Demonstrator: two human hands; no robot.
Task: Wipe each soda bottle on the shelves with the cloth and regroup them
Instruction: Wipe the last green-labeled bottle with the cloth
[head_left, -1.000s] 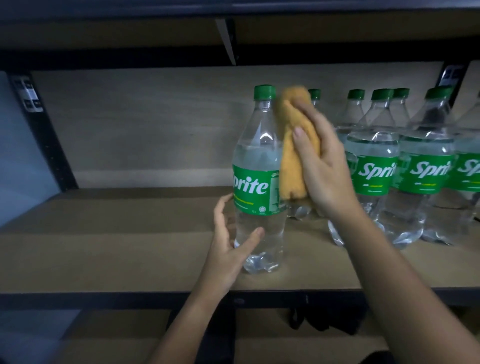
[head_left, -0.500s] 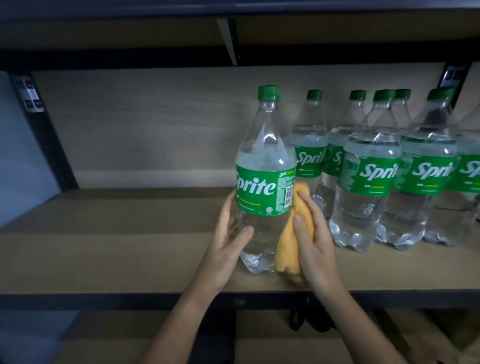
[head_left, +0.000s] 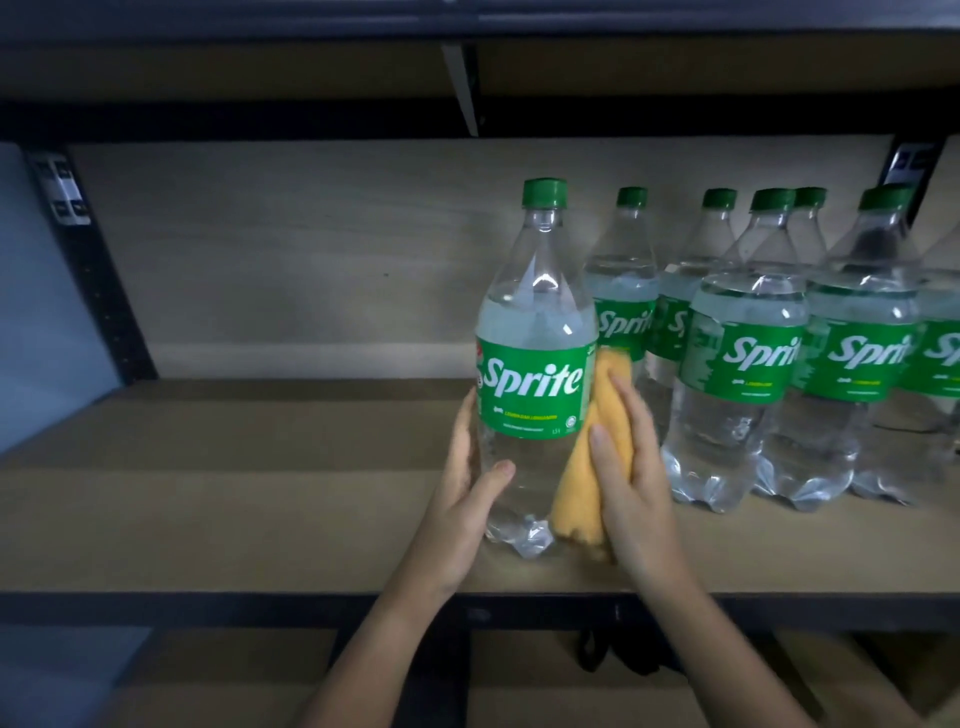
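My left hand (head_left: 470, 499) grips the bottle (head_left: 535, 364) low, upright near the shelf's (head_left: 234, 499) front edge. My right hand (head_left: 631, 483) presses the cloth (head_left: 587, 488) against its right side, fingers curled over it.

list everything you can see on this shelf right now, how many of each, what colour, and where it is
front Sprite bottle: one, clear with green cap and label, upright at the shelf's front, apart from the group
grouped Sprite bottles: at least six, clear with green caps and labels, in rows at the right, running off the frame edge
cloth: one, orange-yellow, pressed against the front bottle's right side
shelf board: one, tan wood with a black front edge
upper shelf: one, dark-framed, overhead
uprights: two seen, black metal, back left and back right
left hand: one, holds the front bottle's lower left
right hand: one, grips the cloth
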